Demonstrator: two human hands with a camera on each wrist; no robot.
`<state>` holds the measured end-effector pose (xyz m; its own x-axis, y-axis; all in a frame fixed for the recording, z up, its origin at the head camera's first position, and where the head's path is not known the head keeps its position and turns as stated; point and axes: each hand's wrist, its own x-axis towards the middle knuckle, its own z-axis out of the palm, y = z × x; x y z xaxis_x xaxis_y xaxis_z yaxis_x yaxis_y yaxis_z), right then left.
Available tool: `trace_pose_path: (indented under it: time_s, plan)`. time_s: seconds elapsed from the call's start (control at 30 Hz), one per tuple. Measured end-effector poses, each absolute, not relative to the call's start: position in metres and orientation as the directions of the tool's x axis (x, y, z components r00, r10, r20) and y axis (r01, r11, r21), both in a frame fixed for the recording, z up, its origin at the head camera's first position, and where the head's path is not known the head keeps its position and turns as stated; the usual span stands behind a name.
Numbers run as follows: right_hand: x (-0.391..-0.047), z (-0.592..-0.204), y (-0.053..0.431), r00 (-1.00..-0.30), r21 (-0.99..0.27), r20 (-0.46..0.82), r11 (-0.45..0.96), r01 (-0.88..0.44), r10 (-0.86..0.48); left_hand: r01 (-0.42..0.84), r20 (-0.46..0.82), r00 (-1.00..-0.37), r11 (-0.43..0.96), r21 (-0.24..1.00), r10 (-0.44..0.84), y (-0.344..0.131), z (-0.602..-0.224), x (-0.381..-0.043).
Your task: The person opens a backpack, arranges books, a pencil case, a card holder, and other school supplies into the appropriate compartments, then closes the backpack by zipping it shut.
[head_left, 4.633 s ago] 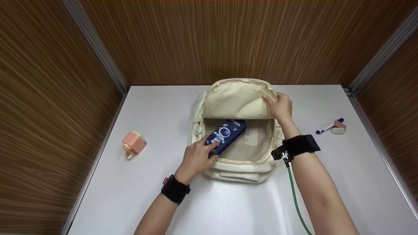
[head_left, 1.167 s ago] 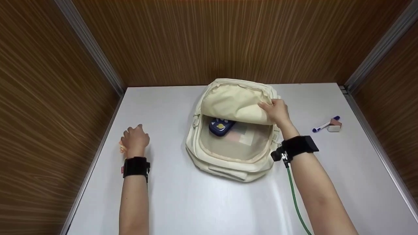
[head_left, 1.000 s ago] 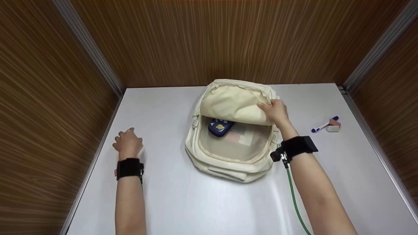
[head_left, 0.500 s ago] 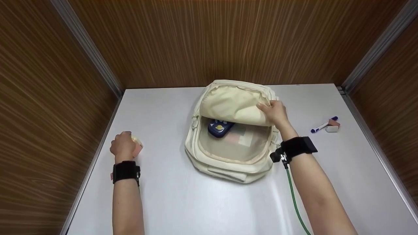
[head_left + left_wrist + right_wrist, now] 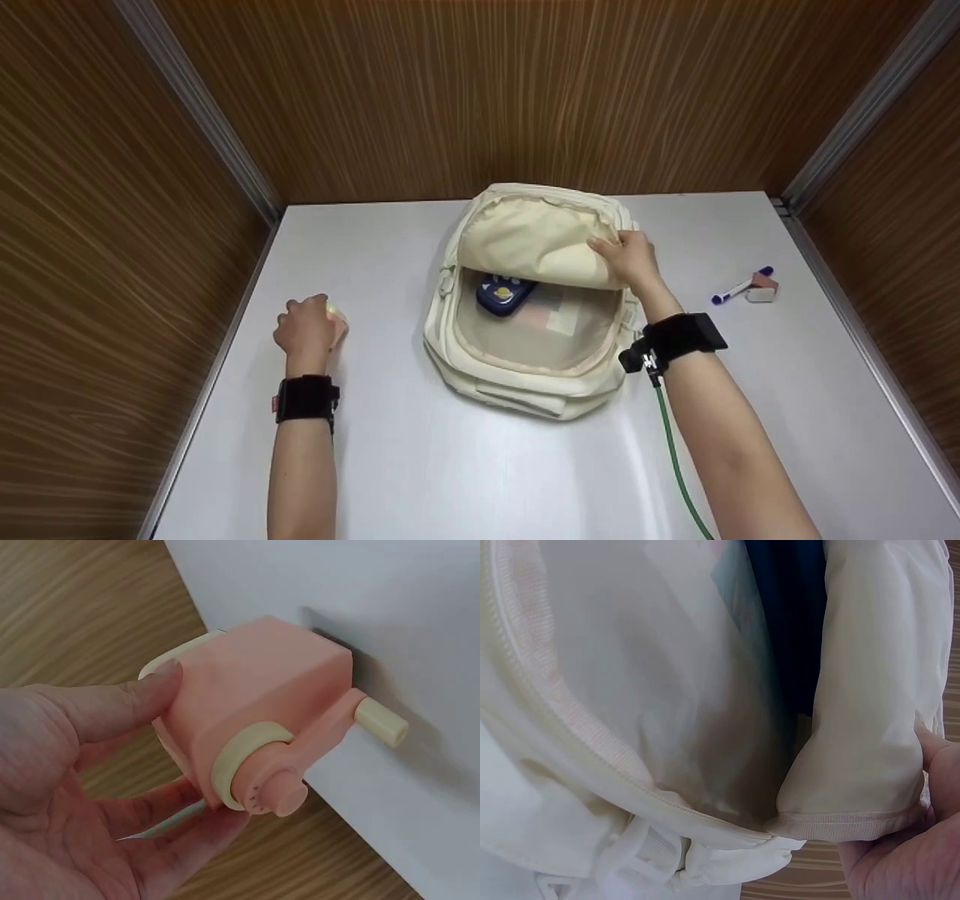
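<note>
My left hand point(image 5: 304, 328) grips a pink crank pencil sharpener point(image 5: 262, 675) on the left of the table. The thumb lies on one side of it and the fingers curl round the other; its crank with a cream knob faces away from the palm. In the head view my hand hides most of the sharpener point(image 5: 340, 328). At the centre lies a cream backpack point(image 5: 517, 386), unzipped. My right hand point(image 5: 634, 259) pinches the edge of its front flap point(image 5: 866, 690) and holds it raised. Inside, a dark blue pencil case point(image 5: 501, 297) is partly hidden beneath the flap.
At the right of the white table point(image 5: 390, 465) lie a blue-and-white marker point(image 5: 739, 288) and a small pink-and-white block point(image 5: 761, 292). Wood-grain panels stand at the back and both sides. A green cable point(image 5: 675, 450) runs from my right wristband.
My left hand has left the pencil case, which now sits deeper under the flap, and taken hold of the sharpener. It has just shifted slightly right with it. My right hand still holds the flap.
</note>
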<state>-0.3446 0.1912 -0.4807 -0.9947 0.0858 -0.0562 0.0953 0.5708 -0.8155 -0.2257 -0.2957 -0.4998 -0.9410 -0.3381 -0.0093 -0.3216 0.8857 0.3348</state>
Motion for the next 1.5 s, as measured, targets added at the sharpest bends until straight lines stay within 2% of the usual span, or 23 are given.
trace_pose_path:
  time_s: [0.23, 0.6, 0.9, 1.07, 1.27, 1.5]
  plan:
    - [-0.345, -0.480, 0.193, -0.996, -0.803, -0.042, 0.591, 0.083, 0.084, -0.162, 0.184, -0.954, 0.923, 0.348, -0.237, -0.264, -0.480, -0.226]
    - [-0.344, -0.479, 0.196, -0.995, -0.798, -0.034, 0.597, 0.081, 0.089, 0.114, 0.358, -0.933, 0.910, 0.399, -0.040, -0.215, -0.442, -0.213]
    - [-0.343, -0.479, 0.197, -0.996, -0.792, -0.027, 0.605, 0.075, 0.089, 0.459, 0.506, -0.836, 0.774, 0.436, 0.212, -0.174, -0.437, -0.200]
    - [-0.343, -0.479, 0.198, -0.995, -0.793, -0.014, 0.605, 0.069, 0.096, 0.615, 0.562, -0.746, 0.692, 0.377, 0.357, -0.145, -0.446, -0.197]
    - [-0.343, -0.480, 0.198, -0.995, -0.801, -0.015, 0.594, 0.072, 0.101, 0.697, 0.593, -0.663, 0.667, 0.264, 0.458, -0.107, -0.465, -0.198]
    - [-0.342, -0.481, 0.198, -0.995, -0.798, -0.001, 0.600, 0.061, 0.099, 0.723, 0.643, -0.552, 0.689, 0.052, 0.531, -0.073, -0.481, -0.207]
